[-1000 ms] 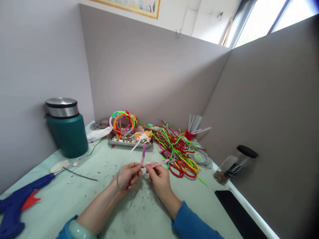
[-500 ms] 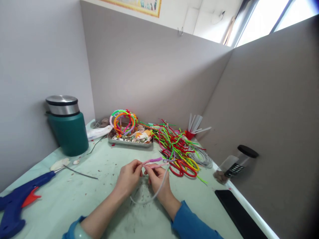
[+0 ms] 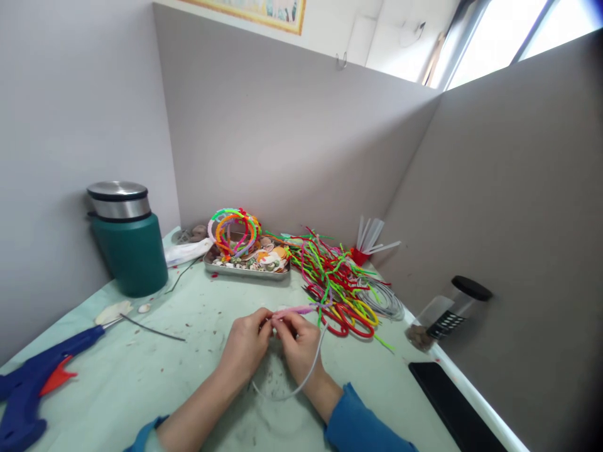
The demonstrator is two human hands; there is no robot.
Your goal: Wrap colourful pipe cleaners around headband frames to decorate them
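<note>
Over the middle of the table, my left hand (image 3: 248, 341) and my right hand (image 3: 298, 344) meet at the fingertips. Both are closed in a pinch on a fuzzy pink and purple pipe cleaner (image 3: 296, 310), whose end sticks out to the right above my right hand. A pale grey wire loop (image 3: 308, 378) hangs below the hands and curves up past my right wrist. My fingers hide where the wire and the pipe cleaner meet. Just beyond my right hand lie red-handled scissors (image 3: 354, 322).
A metal tray (image 3: 247, 272) holds shells and colourful rings. Beside it are piled pipe cleaners (image 3: 325, 263) and a coil of grey wire (image 3: 389, 300). A green flask (image 3: 129, 254) and a blue glue gun (image 3: 51, 358) are left; a clear jar (image 3: 443, 320) and black slab (image 3: 452, 402) right.
Both hands have shifted slightly down. The pipe cleaner's two strands, spread apart before, now lie close together, and the hanging wire loop has swung slightly down and right.
</note>
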